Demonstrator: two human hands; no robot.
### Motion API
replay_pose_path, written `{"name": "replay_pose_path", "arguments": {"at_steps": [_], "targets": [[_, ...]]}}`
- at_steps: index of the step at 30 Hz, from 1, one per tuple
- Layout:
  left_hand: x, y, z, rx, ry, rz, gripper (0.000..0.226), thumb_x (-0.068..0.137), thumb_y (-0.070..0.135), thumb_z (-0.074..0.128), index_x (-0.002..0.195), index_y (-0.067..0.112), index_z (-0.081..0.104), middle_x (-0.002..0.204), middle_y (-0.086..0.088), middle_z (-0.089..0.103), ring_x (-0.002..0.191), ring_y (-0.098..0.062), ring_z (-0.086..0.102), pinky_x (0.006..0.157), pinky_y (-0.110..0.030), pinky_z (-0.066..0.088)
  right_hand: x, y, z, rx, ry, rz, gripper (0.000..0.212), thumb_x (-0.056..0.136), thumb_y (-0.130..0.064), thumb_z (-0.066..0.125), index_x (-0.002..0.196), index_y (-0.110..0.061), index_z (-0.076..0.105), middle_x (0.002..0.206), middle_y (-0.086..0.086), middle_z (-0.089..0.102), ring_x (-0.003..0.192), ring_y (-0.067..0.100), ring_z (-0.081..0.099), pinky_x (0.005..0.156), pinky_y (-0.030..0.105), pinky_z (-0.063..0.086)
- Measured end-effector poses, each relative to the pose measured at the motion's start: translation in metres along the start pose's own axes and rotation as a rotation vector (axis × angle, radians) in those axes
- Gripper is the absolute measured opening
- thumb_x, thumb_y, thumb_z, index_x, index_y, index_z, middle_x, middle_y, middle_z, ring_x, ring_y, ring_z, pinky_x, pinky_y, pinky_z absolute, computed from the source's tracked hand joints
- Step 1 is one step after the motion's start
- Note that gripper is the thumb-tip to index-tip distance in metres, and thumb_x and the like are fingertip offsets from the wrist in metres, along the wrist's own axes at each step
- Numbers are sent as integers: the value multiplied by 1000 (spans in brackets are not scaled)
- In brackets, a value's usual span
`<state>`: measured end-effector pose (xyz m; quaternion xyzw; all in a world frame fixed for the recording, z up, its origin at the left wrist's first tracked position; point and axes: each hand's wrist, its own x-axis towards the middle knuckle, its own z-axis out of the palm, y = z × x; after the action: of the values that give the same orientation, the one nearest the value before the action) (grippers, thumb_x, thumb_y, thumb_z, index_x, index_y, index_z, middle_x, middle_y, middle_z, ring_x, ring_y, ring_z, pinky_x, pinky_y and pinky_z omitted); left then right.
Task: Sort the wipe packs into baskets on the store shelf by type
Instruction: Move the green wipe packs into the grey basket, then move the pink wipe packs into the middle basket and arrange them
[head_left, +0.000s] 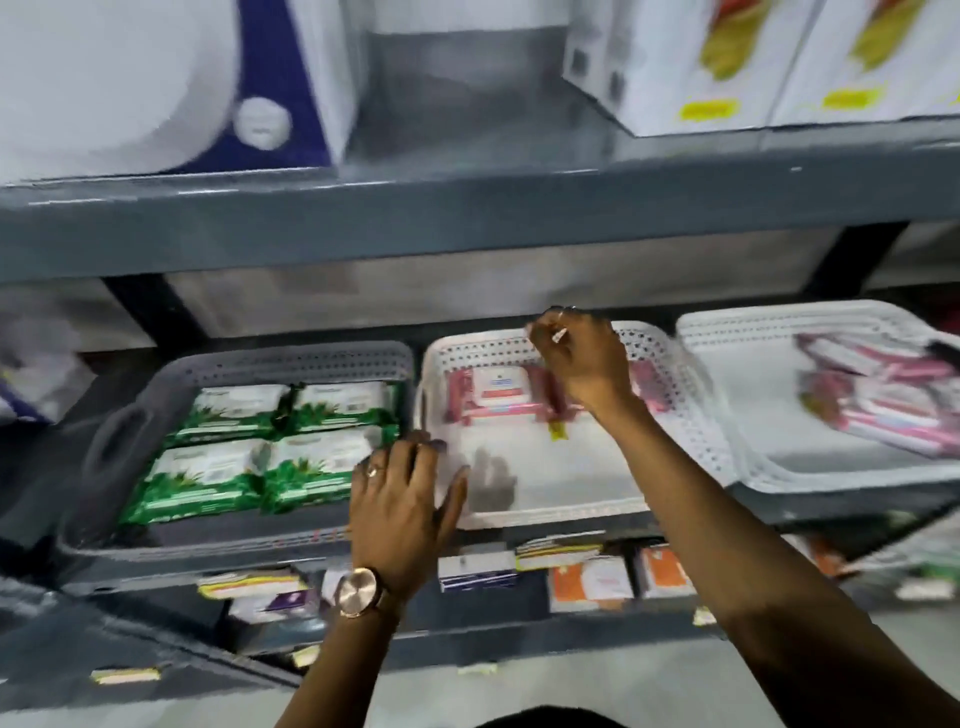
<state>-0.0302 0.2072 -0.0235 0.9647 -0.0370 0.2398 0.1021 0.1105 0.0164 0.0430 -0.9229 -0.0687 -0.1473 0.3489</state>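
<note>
Three baskets stand side by side on the grey shelf. The grey basket (291, 358) on the left holds several green wipe packs (208, 478). In the white middle basket (545, 512), pink wipe packs (493, 389) lie along the back. My left hand (402, 493) grips this basket's front left corner, thumb inside the rim. Over the pink packs at the back is my right hand (582, 358), fingers curled, covering one pack; whether it grips that pack is unclear. A second white basket (779, 317) on the right holds a blurred pile of pink packs (883, 400).
The upper shelf edge (467, 208) hangs close above the baskets and carries white boxes (727, 62). On the shelf below lie small packs, some orange (592, 582). The middle basket's front half shows bare floor.
</note>
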Motion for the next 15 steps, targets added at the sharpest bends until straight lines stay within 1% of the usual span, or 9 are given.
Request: {"name": "replay_pose_path", "arguments": {"at_steps": [3, 5, 7, 8, 9, 11, 13, 14, 15], "targets": [[14, 50, 14, -106, 30, 141, 31, 91, 44, 46, 101, 18, 59, 105, -3, 63, 91, -27, 55, 81, -39, 38, 5, 60, -45, 6, 109, 83, 21, 89, -32, 60, 92, -17, 74, 93, 6, 77, 83, 27, 71, 73, 31, 51], [22, 90, 25, -159, -25, 220, 32, 91, 46, 45, 100, 19, 59, 102, -1, 65, 87, -26, 58, 78, -38, 41, 4, 97, -72, -9, 181, 147, 21, 88, -33, 60, 89, -16, 74, 91, 7, 77, 83, 28, 71, 72, 31, 51], [27, 129, 36, -184, -98, 262, 36, 91, 50, 42, 98, 20, 61, 97, -1, 67, 84, -26, 60, 73, -36, 46, 4, 135, -99, -37, 211, 204, 20, 86, -30, 62, 90, -14, 73, 95, 9, 77, 88, 29, 71, 78, 34, 53], [27, 144, 40, -177, -130, 275, 39, 91, 52, 40, 97, 20, 61, 94, 0, 67, 81, -26, 61, 70, -35, 49, 4, 152, -110, -56, 195, 229, 19, 85, -27, 64, 93, -12, 73, 99, 10, 76, 93, 30, 70, 82, 36, 54], [28, 160, 45, -163, -163, 285, 42, 91, 55, 37, 97, 20, 61, 90, 0, 67, 78, -25, 62, 66, -34, 50, 4, 170, -124, -85, 151, 269, 22, 83, -26, 67, 98, -10, 71, 104, 12, 75, 99, 31, 69, 87, 38, 53], [29, 179, 53, -93, -221, 283, 49, 90, 61, 28, 94, 22, 58, 81, 2, 67, 71, -24, 63, 56, -30, 46, 3, 204, -148, -168, -8, 402, 41, 76, -25, 77, 111, -6, 65, 114, 17, 70, 107, 33, 65, 94, 41, 50], [29, 183, 58, -10, -237, 263, 56, 88, 66, 21, 88, 23, 57, 70, 2, 67, 59, -22, 64, 46, -26, 38, -1, 231, -168, -349, -215, 546, 63, 64, -25, 84, 119, -6, 59, 119, 21, 65, 112, 36, 60, 96, 45, 50], [30, 184, 59, 14, -234, 257, 57, 87, 67, 22, 84, 23, 58, 63, 2, 66, 51, -21, 62, 42, -24, 36, -3, 244, -178, -460, -300, 581, 70, 60, -24, 85, 121, -6, 57, 123, 21, 61, 117, 36, 56, 98, 47, 49], [30, 184, 60, 32, -224, 262, 56, 86, 67, 24, 79, 23, 58, 58, 1, 64, 45, -21, 60, 39, -24, 35, -5, 251, -185, -531, -349, 607, 76, 58, -23, 87, 125, -7, 55, 129, 20, 56, 123, 36, 51, 101, 47, 47]]}}
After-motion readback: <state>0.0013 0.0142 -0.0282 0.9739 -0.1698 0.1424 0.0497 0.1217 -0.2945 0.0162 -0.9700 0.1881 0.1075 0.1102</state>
